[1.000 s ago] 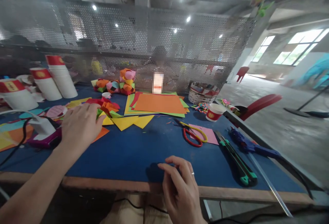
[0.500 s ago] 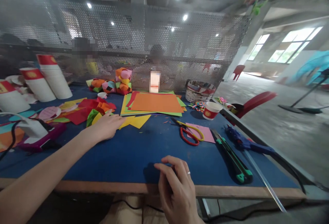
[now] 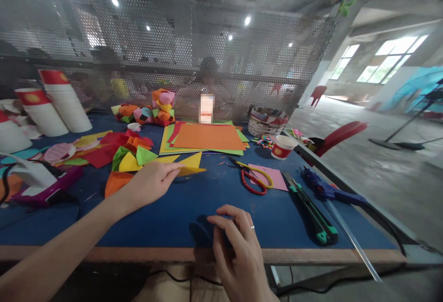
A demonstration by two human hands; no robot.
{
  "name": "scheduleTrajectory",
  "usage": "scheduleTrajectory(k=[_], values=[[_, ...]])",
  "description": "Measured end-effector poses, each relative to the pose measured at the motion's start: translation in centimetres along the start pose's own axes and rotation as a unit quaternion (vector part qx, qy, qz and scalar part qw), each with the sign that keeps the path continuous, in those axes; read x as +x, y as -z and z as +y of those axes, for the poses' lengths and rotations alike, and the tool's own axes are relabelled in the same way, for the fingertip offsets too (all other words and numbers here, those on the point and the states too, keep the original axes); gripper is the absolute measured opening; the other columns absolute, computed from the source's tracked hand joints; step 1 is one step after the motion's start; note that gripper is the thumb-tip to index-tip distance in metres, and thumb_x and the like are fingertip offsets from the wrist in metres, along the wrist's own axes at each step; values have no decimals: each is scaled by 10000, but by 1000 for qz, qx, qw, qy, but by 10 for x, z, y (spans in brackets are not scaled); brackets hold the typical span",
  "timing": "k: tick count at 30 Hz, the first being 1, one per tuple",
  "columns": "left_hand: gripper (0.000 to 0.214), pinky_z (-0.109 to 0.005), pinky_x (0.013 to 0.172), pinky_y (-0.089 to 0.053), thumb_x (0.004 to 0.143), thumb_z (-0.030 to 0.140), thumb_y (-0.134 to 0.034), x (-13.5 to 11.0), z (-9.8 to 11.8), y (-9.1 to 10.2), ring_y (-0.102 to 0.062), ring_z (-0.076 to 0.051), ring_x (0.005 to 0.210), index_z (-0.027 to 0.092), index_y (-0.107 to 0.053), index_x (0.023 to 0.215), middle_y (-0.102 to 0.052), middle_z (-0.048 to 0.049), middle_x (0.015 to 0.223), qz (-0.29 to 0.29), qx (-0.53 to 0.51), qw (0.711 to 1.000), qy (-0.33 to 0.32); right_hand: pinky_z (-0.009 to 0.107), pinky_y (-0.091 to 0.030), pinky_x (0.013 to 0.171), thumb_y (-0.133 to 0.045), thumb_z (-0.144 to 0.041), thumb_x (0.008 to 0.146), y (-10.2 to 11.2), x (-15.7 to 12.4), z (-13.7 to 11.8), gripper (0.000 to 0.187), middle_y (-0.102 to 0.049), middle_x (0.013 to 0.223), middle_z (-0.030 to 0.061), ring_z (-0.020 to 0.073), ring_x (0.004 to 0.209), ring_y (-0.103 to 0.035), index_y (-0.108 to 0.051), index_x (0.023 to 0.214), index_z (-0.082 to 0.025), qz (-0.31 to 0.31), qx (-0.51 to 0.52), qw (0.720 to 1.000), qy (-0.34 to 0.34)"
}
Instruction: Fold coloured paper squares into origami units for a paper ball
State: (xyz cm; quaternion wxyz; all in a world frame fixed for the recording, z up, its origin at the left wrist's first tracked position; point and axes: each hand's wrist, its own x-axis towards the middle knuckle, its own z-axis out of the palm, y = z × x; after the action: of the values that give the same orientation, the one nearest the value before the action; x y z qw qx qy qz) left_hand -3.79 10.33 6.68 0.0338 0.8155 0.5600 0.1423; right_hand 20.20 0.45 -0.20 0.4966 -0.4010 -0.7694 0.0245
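Observation:
My left hand [image 3: 152, 183] is closed, pinching a yellow piece of paper [image 3: 190, 171] by its left end, slightly above the blue table. Another yellow piece [image 3: 194, 159] lies just behind it. Beside that hand are folded green paper [image 3: 145, 155], yellow paper [image 3: 128, 162] and an orange piece [image 3: 116, 184], partly covered by the wrist. My right hand [image 3: 238, 246], with a ring on one finger, hovers over the table's front edge. Its fingers are loosely bent and apart, with nothing visible in them.
Stacked coloured sheets [image 3: 209, 136] lie mid-table. Scissors [image 3: 256, 179], pink paper [image 3: 277, 177], a utility knife [image 3: 313, 212], a glue gun [image 3: 332, 190] and a paper cup [image 3: 283, 147] are right. Cup stacks [image 3: 65, 103] and a purple power strip [image 3: 51, 191] stand left. A mesh screen [image 3: 221, 48] rises behind.
My left hand has moved right and nearer, lifting a yellow piece of paper from the pile. An orange piece now shows beside its wrist. My right hand has hardly moved; the view shifted slightly.

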Motion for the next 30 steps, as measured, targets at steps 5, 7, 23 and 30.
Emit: scheduleTrajectory(k=[5,7,23,30], values=[[406,-309,900,-588,1029,379,-393,-22,21,0,-759,-203,1054,274,-742,1206,-790,6,1162,8,-81,995,-57,291,-511,868,-501,-56,976,4,16,-2,258,-591,1093,83,185,1015,-597,-652,1127,-200,14,10,1000,-25],[406,-331,911,-586,1016,350,-392,-28,25,-1,-758,-208,1048,263,-747,1193,-795,-4,1148,13,-96,992,-77,299,-511,858,-509,-65,982,4,23,-1,249,-604,1079,81,190,998,-602,-648,1139,-201,20,5,999,-35],[402,-292,843,-556,924,105,-429,-40,36,-3,-744,-167,936,265,-758,1091,-802,18,1014,15,-133,975,-175,321,-452,766,-616,-106,991,1,38,9,152,-750,904,3,199,865,-640,-702,959,-227,-139,40,987,-74],[375,-267,836,-578,946,134,-426,-44,37,-5,-745,-151,943,263,-755,1070,-802,8,1001,26,-153,971,-182,341,-441,799,-656,-63,929,-4,36,4,156,-755,895,3,201,863,-655,-688,938,-215,-155,5,986,-66]])
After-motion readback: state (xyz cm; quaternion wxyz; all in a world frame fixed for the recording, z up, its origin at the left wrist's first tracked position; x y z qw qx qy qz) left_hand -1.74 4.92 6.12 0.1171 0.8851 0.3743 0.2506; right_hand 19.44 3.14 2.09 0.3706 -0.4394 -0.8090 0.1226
